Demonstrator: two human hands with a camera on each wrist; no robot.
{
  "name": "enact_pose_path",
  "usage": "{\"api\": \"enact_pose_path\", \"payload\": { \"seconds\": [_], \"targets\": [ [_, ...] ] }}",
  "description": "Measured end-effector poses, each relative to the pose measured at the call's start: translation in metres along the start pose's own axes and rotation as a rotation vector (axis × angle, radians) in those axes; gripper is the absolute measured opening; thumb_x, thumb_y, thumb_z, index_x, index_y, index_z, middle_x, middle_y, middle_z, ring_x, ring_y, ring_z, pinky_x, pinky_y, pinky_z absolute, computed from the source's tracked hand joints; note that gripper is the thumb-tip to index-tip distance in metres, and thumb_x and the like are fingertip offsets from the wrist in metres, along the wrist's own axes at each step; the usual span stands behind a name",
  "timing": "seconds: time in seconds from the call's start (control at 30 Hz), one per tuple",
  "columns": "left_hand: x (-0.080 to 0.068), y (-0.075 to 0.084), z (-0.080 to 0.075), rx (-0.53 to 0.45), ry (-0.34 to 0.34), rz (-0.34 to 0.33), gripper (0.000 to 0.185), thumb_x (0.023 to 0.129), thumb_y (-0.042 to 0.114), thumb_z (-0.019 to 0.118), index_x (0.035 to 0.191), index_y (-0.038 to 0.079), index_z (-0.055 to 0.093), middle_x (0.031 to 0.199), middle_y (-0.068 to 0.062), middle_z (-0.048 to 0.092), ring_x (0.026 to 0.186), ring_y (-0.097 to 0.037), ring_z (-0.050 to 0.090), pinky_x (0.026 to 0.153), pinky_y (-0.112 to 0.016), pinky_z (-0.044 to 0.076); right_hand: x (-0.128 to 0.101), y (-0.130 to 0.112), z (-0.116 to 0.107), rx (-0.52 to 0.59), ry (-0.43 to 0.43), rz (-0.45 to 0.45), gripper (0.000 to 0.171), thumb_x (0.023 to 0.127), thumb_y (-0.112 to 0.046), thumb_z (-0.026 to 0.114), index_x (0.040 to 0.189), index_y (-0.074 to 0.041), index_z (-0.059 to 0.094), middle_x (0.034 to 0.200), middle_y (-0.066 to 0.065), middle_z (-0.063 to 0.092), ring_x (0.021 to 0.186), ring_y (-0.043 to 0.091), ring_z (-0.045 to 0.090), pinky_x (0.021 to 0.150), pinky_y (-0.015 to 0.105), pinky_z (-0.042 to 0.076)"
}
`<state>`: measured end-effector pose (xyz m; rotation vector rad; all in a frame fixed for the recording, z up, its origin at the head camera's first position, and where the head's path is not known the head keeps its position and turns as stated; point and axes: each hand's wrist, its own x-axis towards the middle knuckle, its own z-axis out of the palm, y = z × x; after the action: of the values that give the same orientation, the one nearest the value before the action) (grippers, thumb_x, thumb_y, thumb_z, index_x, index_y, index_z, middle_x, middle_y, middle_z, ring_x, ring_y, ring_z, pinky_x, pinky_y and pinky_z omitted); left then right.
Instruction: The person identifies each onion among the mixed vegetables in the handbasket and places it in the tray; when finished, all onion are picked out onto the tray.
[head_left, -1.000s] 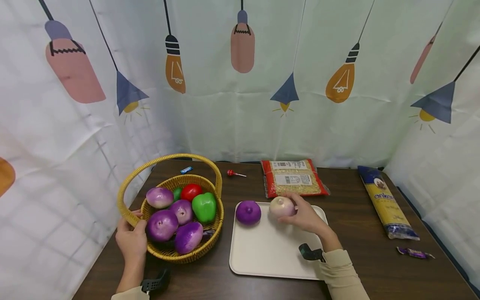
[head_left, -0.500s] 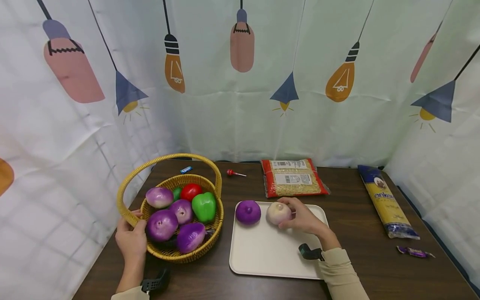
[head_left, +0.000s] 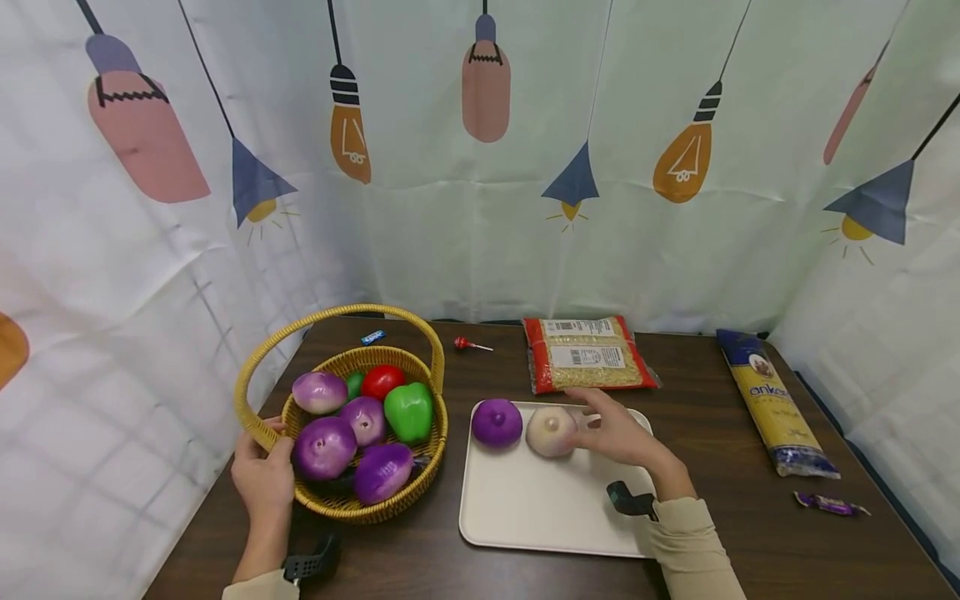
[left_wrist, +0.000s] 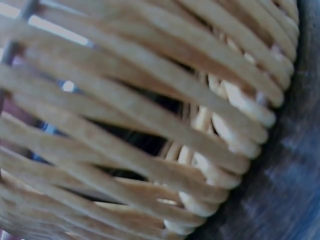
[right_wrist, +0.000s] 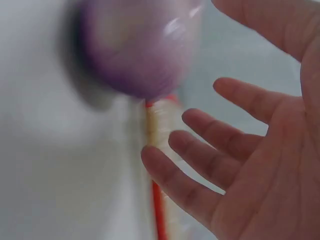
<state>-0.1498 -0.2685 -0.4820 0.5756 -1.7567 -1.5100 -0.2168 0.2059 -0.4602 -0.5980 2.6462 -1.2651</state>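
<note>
White-purple vegetable (head_left: 550, 432), on tray (head_left: 536, 510), just beside right grip (head_left: 619, 431)

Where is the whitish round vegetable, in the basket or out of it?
Out: the whitish vegetable is on the tray, between a purple vegetable and the right hand.

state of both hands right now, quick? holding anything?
Left hand: closed, gripping the wicker basket at its side.
Right hand: open, fingers spread, holding nothing, beside the pale round vegetable on the tray.
</note>
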Motion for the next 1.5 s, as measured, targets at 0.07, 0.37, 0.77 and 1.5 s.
{"api": "enact_pose_path", "payload": {
  "seconds": [0.07,0.37,0.77,1.5],
  "targets": [
    [0.001,0.001,0.0,0.002,-0.003,0.005,0.021,0.084,-0.004,0.056,0.105,-0.009,0.06,0.1,0.008,0.06,0.093,-0.008,0.054,0.075,-0.015,0.039,-0.002,-0.009,-0.003,-0.033,0.032,-0.019,0.073,0.085,-0.038,0.074,0.144,-0.007,0.044,0.142,0.014,0.048,0.121,0.039,0.052,0.095,0.051,0.047],
    [0.001,0.001,0.002,0.017,-0.004,0.002,0.022,0.084,-0.004,0.056,0.105,-0.008,0.061,0.099,0.01,0.058,0.094,-0.006,0.052,0.077,-0.018,0.037,0.004,-0.07,0.036,0.154,0.03,-0.249,0.042,0.089,-0.019,0.072,0.129,-0.01,0.06,0.127,0.008,0.06,0.107,0.032,0.06,0.088,0.04,0.052],
    [0.001,-0.001,0.001,-0.039,-0.01,-0.044,0.024,0.083,-0.005,0.055,0.106,-0.006,0.063,0.1,0.006,0.062,0.093,-0.006,0.054,0.074,-0.015,0.039,0.03,-0.122,0.117,0.176,-0.106,-0.466,0.045,0.09,-0.022,0.071,0.133,-0.021,0.055,0.131,-0.002,0.057,0.117,0.016,0.055,0.096,0.04,0.047],
    [0.0,-0.002,-0.001,-0.024,-0.009,-0.022,0.022,0.083,-0.005,0.056,0.104,-0.01,0.061,0.099,0.01,0.061,0.093,-0.004,0.053,0.075,-0.013,0.038,0.078,-0.162,0.163,-0.121,-0.48,-0.583,0.065,0.087,-0.043,0.07,0.143,-0.021,0.045,0.145,-0.005,0.045,0.129,0.0,0.04,0.102,0.015,0.033]
  ]
}}
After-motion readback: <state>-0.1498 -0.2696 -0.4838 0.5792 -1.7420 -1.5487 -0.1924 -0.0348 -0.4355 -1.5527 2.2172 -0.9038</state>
